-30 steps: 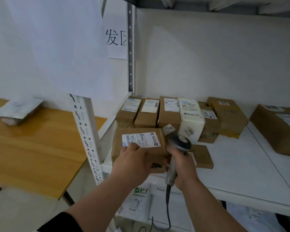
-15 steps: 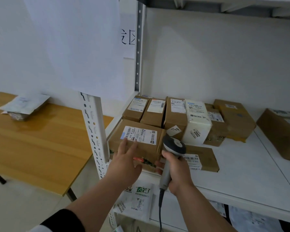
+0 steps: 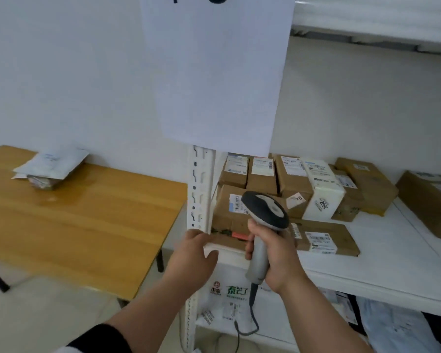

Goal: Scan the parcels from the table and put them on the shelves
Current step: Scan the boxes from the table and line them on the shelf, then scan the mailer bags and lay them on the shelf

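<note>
A brown labelled cardboard parcel (image 3: 227, 220) lies at the front left corner of the white shelf (image 3: 382, 256), partly hidden by the scanner. My right hand (image 3: 275, 253) grips a grey and black barcode scanner (image 3: 264, 212) just in front of it. My left hand (image 3: 191, 253) holds nothing, its fingers loosely curled by the shelf's front corner, apart from the parcel. On the wooden table (image 3: 82, 225) at the left rest stacked parcels in pale bags (image 3: 49, 166).
Several boxes stand in a row at the shelf's back (image 3: 290, 174), a flat box (image 3: 323, 238) lies in front, a large carton (image 3: 428, 200) at the right. A white slotted post (image 3: 200, 189) and a hanging paper sheet (image 3: 214, 72) stand close. Bagged parcels (image 3: 229, 299) fill the lower shelf.
My left hand let go of the brown parcel, which now rests on the shelf, and drew back to the shelf corner. The view swung left; the scanner stayed in my right hand.
</note>
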{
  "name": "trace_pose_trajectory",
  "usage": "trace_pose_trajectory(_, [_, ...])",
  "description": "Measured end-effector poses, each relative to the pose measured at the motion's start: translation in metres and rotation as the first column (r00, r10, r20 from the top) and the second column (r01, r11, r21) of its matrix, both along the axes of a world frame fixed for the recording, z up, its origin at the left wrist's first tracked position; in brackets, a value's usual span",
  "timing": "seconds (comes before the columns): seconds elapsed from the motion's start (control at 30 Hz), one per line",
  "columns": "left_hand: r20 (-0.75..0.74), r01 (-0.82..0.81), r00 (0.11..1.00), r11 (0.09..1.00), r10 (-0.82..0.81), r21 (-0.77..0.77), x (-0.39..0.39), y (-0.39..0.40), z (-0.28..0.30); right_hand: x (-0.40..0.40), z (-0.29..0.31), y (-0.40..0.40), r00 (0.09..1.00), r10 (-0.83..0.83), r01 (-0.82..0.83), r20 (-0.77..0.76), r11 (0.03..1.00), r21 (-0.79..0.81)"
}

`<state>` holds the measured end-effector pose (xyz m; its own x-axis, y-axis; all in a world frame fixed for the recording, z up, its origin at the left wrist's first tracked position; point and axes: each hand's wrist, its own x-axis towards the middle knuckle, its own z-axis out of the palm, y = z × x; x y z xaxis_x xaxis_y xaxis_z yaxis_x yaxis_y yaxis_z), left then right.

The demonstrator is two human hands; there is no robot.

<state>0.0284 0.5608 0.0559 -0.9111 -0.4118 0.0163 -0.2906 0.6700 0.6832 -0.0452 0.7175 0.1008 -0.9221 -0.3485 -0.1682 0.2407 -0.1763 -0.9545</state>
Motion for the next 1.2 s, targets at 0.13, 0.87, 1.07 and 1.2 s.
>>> trace_pose_trajectory(0.13, [0.081, -0.05, 0.996, 0.999, 0.048, 0.016, 0.047, -0.067, -0.006, 0.052, -0.014, -0.07, 0.993, 0.121, -0.121, 0.013, 0.991, 0.064])
trace_pose_trajectory(0.87, [0.188, -0.577, 0.816, 0.785, 0.546, 0.225, 0.156, -0.386, -0.053, 0.085, -0.056, -0.436, 0.873, 0.472, -0.488, 0.125, 0.84, 0.238])
trace_pose_trajectory(1.07, [0.215, -0.598, 0.801, 0.759, 0.559, 0.255, 0.121, -0.463, -0.052, 0.039, -0.05, -0.516, 0.832, 0.537, -0.553, 0.138, 0.787, 0.272])
trace_pose_trajectory(1.2, [0.238, -0.599, 0.8, 0.751, 0.55, 0.279, 0.104, -0.509, -0.056, 0.025, -0.051, -0.561, 0.802, 0.568, -0.598, 0.185, 0.759, 0.258])
